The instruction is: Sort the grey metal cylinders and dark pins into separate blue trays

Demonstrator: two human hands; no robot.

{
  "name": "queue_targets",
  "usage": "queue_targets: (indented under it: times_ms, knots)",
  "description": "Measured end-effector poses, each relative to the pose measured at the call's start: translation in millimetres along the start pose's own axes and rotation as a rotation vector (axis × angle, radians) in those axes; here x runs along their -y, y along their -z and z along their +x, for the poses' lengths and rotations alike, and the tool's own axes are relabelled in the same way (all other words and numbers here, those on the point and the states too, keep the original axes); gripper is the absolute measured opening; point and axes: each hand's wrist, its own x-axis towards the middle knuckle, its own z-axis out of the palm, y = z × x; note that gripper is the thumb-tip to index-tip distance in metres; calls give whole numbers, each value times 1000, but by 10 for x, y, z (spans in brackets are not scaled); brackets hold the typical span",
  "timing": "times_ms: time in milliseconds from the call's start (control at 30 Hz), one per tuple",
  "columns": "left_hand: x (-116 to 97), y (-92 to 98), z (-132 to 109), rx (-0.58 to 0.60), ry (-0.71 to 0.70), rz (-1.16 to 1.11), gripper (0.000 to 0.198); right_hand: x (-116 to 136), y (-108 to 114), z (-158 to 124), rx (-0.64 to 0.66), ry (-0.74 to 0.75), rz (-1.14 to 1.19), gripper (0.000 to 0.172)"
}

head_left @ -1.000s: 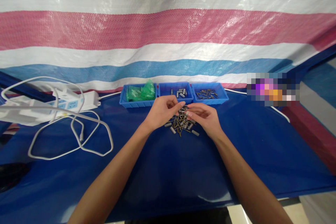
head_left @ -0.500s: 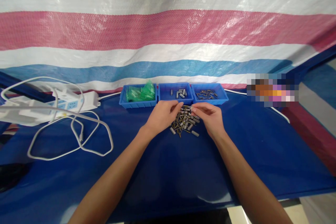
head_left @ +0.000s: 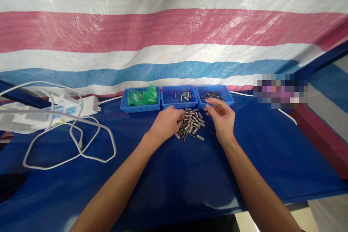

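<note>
Pins and short metal cylinders lie heaped together in a loose pile [head_left: 192, 125] on the blue table [head_left: 176, 181], between the two hands. The left hand [head_left: 166, 120] rests at the pile's left edge, its fingers [head_left: 179, 114] curled in close to the parts; whether they pinch one, I cannot tell, since the hand covers the tips. The right hand [head_left: 223, 117] is at the near edge of the right bin [head_left: 231, 96], thumb and forefinger parted, with nothing clearly visible between them. That bin holds thin pins [head_left: 218, 96]. Beside it, the middle bin [head_left: 167, 98] contains a few cylinders [head_left: 186, 96], and the left bin [head_left: 140, 109] has a crumpled green plastic bag [head_left: 151, 95]. Farther left, a white cable [head_left: 112, 141] loops across the table near a power strip [head_left: 89, 105].
</note>
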Motion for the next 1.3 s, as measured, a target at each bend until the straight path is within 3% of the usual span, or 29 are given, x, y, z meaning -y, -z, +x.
queue_targets:
  times_ms: [400,700,967,1133,1300]
  knots:
    - [-68,-5,-12,10,147,120,17,11,-11,-16,46,-29,25,29]
    - [-92,-51,3,-50,176,41,28,-4,-20,-24,63,-25,10,26]
    - [12,96,23,-182,5,-294,27,39,-47,-41,87,-55,18,29]
    - [-24,123,50,-255,80,-594,21,93,-82,-114,263,-2,-56,28]
    - [-51,120,54,-207,129,-952,16,122,-119,-174,394,27,-45,35]
